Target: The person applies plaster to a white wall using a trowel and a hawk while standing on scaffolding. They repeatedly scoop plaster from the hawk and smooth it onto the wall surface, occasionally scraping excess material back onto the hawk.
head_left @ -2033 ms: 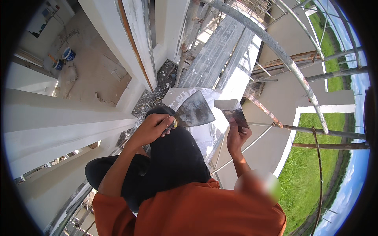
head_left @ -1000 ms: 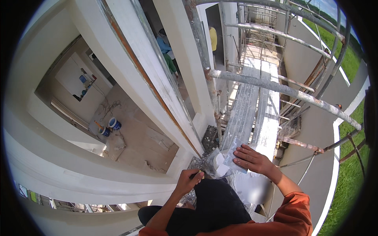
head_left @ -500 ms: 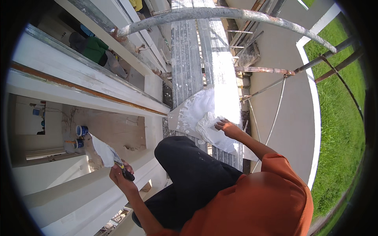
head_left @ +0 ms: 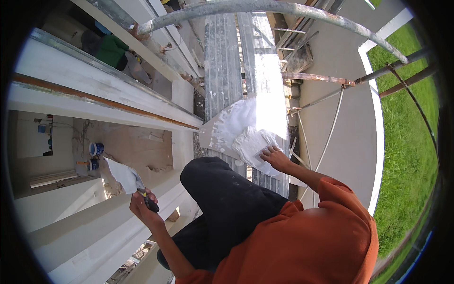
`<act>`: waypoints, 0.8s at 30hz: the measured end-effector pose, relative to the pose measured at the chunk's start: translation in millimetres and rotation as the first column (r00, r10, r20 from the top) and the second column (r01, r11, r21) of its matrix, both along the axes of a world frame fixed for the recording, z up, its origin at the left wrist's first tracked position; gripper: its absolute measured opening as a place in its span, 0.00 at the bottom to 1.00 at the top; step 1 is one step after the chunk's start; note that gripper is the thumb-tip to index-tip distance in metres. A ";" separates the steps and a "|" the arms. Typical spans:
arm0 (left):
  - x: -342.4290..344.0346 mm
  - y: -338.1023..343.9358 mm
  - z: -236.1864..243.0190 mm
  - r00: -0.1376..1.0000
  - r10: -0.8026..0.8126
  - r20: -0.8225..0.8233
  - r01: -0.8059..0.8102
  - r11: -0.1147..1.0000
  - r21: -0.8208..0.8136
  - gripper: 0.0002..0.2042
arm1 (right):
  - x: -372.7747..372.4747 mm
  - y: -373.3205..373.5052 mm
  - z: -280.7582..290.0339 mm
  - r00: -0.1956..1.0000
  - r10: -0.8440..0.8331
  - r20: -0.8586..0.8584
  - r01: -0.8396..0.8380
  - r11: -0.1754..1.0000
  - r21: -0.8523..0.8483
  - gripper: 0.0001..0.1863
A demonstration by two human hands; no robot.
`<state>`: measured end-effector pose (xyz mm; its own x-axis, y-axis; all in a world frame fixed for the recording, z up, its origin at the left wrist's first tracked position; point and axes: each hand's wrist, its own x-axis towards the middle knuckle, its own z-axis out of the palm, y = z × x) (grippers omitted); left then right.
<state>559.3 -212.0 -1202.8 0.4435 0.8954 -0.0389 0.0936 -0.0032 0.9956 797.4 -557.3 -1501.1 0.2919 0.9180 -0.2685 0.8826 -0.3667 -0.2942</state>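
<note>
Gripping a putty knife (head_left: 139,183), the left hand (head_left: 143,202) closes round its dark handle (head_left: 151,204) at near left; white paste (head_left: 122,177) coats the blade. The right hand (head_left: 275,157) touches the near-right edge of a white mound (head_left: 248,144); cannot tell whether it pinches anything. Board (head_left: 211,134) under mound, on planks (head_left: 221,66); scaffold pipe (head_left: 265,6) beyond.

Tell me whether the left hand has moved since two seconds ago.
Yes: the left hand has moved left, farther from the grey scaffold planks.
</note>
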 end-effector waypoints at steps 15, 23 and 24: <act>19.5 -13.4 4.1 0.997 -0.013 -0.079 0.019 0.996 0.084 0.21 | 25.8 36.8 3.0 0.979 0.148 0.143 -0.160 0.984 0.072 0.21; 20.2 -19.8 0.0 0.994 -0.013 -0.112 0.023 0.996 0.089 0.20 | -5.1 -25.1 5.0 0.947 0.271 -0.170 -0.316 0.874 -0.368 0.22; 19.7 -16.6 -1.8 0.992 -0.019 -0.126 0.032 0.994 0.107 0.20 | 4.6 -21.6 11.9 0.962 0.168 -0.217 -0.220 0.944 -0.245 0.22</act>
